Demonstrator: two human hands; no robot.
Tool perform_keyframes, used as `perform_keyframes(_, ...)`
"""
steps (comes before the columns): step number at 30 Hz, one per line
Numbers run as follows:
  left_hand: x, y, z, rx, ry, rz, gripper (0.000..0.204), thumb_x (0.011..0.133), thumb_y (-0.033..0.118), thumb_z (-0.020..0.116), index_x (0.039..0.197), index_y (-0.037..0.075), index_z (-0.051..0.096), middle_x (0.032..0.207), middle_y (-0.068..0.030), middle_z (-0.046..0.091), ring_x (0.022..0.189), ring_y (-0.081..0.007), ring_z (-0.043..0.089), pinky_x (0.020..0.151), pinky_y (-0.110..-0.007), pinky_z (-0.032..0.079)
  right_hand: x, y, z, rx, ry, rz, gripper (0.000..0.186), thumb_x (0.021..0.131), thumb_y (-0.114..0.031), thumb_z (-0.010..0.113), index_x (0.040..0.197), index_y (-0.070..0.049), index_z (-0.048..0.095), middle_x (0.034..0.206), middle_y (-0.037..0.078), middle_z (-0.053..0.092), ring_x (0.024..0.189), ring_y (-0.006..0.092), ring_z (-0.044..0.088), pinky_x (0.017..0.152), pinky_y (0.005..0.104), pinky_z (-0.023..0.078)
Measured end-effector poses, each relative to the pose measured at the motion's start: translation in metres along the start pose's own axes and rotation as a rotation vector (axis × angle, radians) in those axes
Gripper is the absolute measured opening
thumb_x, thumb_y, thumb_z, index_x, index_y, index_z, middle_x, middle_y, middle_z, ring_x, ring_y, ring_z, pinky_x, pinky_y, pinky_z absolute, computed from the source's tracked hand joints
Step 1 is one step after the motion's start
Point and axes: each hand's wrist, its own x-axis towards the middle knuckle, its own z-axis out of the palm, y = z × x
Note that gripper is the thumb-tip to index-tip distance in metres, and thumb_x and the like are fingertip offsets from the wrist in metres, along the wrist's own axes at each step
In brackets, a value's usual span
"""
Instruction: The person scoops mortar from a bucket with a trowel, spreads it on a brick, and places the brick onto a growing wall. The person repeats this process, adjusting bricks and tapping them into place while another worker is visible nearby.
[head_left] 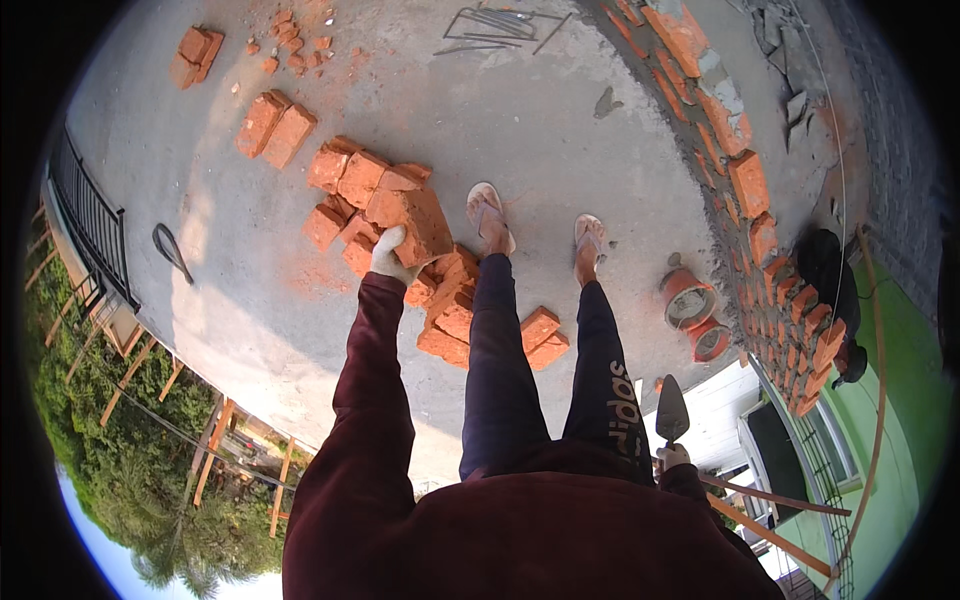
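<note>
left hand on a brick, trowel in the right

the left hand (390,254), in a pale glove, is partly closed on the near edge of a large orange brick (410,218), its fingers bent against the side. that brick sits over the top of the loose brick pile (340,165), left of the person's feet; whether it is lifted clear of the bricks below cannot be told. the right hand (674,456), low and off to the right, is closed around the handle of a trowel (672,412), the grey blade pointing away from the body.

two more bricks (541,338) lie between the legs on the concrete floor (540,110). to the right, a bucket (688,300) of grey material stands just beside a smaller orange container (709,341), near a curving brick wall (748,182). beyond the wall is another person in dark clothing (828,265).
</note>
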Motion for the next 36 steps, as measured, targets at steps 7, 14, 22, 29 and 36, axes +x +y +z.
perform_keyframes(7, -0.124, -0.042, 0.292, 0.100, -0.709, -0.249, 0.101, 0.073, 0.069, 0.069, 0.157, 0.022, 0.039, 0.156, -0.0113, 0.046, 0.140, -0.0358, 0.047, 0.110, -0.065, 0.038, 0.044, 0.072, -0.006, 0.111, -0.001, -0.217, 0.036, 0.088, -0.015, 0.071, 0.120, -0.004, 0.061, 0.074, 0.009, 0.058, 0.056, 0.0257, 0.059, 0.049, 0.0440, 0.050)
perform_keyframes(14, -0.184, -0.102, 0.453, 0.719, -0.958, -0.502, 0.109, 0.069, 0.083, 0.069, 0.158, 0.030, 0.035, 0.155, -0.0084, 0.045, 0.136, -0.0358, 0.049, 0.104, -0.080, 0.033, 0.102, 0.146, 0.112, 0.857, -0.137, -0.074, 0.032, 0.085, -0.009, 0.072, 0.116, -0.005, 0.065, 0.071, 0.009, 0.060, 0.056, 0.0253, 0.060, 0.047, 0.0441, 0.050)
perform_keyframes(22, -0.240, -0.317, 0.508, 0.917, -0.967, -0.670, 0.105, 0.072, 0.082, 0.065, 0.157, 0.028, 0.038, 0.155, -0.0100, 0.045, 0.132, -0.0396, 0.051, 0.101, -0.077, 0.038, 0.150, 0.213, 0.197, 1.515, -0.315, 0.274, 0.019, 0.089, -0.014, 0.073, 0.101, -0.003, 0.064, 0.072, 0.012, 0.061, 0.058, 0.0284, 0.059, 0.049, 0.0476, 0.047)
perform_keyframes(29, -0.259, -0.521, 0.551, 1.039, -1.005, -1.069, 0.107, 0.074, 0.082, 0.062, 0.157, 0.020, 0.039, 0.147, -0.0204, 0.050, 0.123, -0.0432, 0.057, 0.095, -0.069, 0.047, 0.142, 0.265, 0.124, 1.758, -0.298, 0.266, 0.017, 0.090, -0.015, 0.069, 0.103, -0.008, 0.060, 0.067, 0.009, 0.056, 0.054, 0.0268, 0.056, 0.049, 0.0476, 0.048)
perform_keyframes(36, -0.323, -0.654, 0.603, 1.018, -0.922, -1.333, 0.107, 0.074, 0.077, 0.067, 0.157, 0.015, 0.038, 0.143, -0.0234, 0.053, 0.121, -0.0488, 0.056, 0.092, -0.068, 0.050, 0.167, 0.297, 0.096, 1.901, -0.284, 0.293, 0.020, 0.091, -0.017, 0.067, 0.106, -0.012, 0.056, 0.066, 0.004, 0.052, 0.050, 0.0224, 0.051, 0.047, 0.0432, 0.045)
